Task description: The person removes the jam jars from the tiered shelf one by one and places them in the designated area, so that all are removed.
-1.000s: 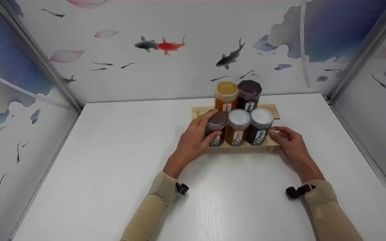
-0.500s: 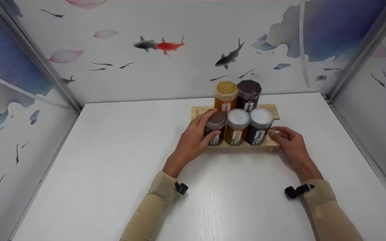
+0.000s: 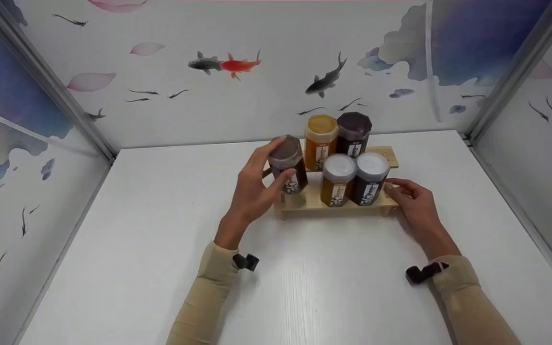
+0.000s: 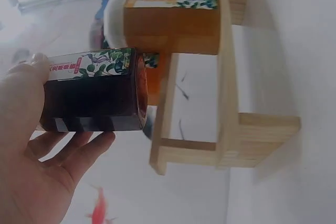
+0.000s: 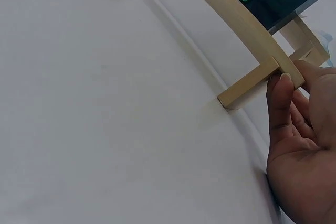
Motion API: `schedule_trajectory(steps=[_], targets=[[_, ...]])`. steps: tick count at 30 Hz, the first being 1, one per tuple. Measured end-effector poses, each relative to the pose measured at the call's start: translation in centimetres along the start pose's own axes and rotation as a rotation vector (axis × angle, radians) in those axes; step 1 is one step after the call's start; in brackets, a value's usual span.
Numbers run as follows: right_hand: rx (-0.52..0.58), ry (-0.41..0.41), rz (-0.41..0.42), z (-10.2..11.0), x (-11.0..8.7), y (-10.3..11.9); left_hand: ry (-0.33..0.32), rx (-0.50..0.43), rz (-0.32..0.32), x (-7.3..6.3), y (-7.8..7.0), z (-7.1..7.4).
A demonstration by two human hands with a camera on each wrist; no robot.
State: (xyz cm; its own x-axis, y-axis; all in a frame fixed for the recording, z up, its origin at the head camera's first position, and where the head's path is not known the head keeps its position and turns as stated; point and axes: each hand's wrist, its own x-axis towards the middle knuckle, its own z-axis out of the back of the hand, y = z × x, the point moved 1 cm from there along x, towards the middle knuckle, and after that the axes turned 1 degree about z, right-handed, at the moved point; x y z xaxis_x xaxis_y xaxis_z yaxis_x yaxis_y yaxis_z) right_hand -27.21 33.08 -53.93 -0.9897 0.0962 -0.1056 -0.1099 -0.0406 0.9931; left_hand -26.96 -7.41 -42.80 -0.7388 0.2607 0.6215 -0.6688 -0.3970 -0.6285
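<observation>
Pale wood, the end of the rack [image 3: 385, 154], sits pinched in the right hand [image 3: 415, 201] at its four o'clock; at nine, the left hand [image 3: 252, 190] grips a dark jar [image 3: 286, 165], tilted and raised off the lower step [image 3: 307, 201] (leaving its row, it seems). Half a second ago it stood beside the amber jar [image 3: 336, 183]; behind, the yellow-lidded jar [image 3: 320, 143] and purple-lidded jar [image 3: 354, 132] stay put.

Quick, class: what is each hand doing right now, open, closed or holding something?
Left hand: closed, holding a dark jar.
Right hand: closed, pinching the end of the wooden rack.
</observation>
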Motion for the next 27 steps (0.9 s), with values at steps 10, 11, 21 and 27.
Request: schedule_trajectory(steps=[10,11,21,27], targets=[[-0.089,0.004,-0.036,0.2,0.1,0.1,-0.178,0.003,0.05,0.4,2.5,3.8],[-0.093,0.006,-0.037,0.2,0.1,0.1,-0.188,0.0,0.059,0.4,2.9,4.0],[-0.018,0.029,-0.042,0.2,0.3,0.2,-0.141,0.039,0.214,-1.3,8.2,3.3],[-0.05,0.032,-0.011,0.0,-0.1,0.4,-0.091,-0.017,0.269,-2.4,10.3,1.9]])
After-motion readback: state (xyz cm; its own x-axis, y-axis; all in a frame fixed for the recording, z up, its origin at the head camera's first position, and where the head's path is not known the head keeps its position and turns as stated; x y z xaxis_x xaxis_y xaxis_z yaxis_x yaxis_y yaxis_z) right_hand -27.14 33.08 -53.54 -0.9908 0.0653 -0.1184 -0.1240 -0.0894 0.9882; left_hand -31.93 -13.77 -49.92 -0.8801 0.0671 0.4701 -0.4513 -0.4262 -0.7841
